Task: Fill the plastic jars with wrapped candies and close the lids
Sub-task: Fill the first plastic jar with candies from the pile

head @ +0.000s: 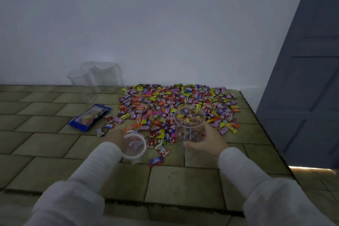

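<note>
Where legible — "Relaxa" on candies (176, 108)

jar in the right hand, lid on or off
Off: the jar in the right hand has an open rim; the left hand holds the lid.

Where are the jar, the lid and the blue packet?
jar (189, 128): head view, clear side wall.
lid (134, 152): head view, near rim.
blue packet (89, 118): head view, its middle.

A home room — plain white wall (146, 23), panelled door (302, 78).
</note>
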The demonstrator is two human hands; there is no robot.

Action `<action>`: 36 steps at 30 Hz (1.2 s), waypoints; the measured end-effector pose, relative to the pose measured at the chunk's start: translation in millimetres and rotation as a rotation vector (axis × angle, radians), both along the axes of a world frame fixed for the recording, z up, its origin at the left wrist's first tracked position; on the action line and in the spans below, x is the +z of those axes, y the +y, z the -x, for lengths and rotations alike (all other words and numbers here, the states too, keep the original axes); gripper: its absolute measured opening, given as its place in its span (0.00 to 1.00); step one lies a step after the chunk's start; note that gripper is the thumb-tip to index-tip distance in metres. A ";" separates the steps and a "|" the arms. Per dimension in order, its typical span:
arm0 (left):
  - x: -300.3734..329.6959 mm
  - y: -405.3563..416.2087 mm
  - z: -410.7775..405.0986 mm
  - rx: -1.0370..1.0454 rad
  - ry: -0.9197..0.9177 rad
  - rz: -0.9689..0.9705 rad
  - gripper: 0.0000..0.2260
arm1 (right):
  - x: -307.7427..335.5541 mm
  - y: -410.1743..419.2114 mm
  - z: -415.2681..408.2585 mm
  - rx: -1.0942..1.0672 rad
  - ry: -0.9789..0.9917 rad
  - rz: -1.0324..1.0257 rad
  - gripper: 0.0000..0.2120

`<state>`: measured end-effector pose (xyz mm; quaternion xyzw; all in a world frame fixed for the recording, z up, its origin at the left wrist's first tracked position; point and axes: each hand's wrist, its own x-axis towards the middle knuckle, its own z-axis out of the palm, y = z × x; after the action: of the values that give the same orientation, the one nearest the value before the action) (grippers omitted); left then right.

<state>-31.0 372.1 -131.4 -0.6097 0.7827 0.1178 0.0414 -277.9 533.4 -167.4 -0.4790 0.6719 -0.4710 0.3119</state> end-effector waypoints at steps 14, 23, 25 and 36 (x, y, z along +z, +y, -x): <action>-10.3 -4.0 -14.6 0.021 -0.337 -0.032 0.07 | 3.0 -0.8 -15.9 0.036 0.062 0.021 0.36; -11.1 6.1 -16.4 0.013 -0.347 0.037 0.10 | 5.2 -0.5 -19.0 0.048 0.080 0.001 0.41; -7.5 13.1 -11.2 0.023 -0.272 0.105 0.12 | 8.0 0.5 -19.0 0.061 0.084 -0.021 0.45; -60.7 67.2 50.8 -0.484 0.151 0.158 0.24 | -17.2 9.4 9.6 -0.081 0.548 -0.051 0.28</action>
<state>-81.8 439.3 -192.2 -0.3957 0.9134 0.0881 -0.0377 -287.5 542.8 -184.6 -0.5532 0.7614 -0.3189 0.1117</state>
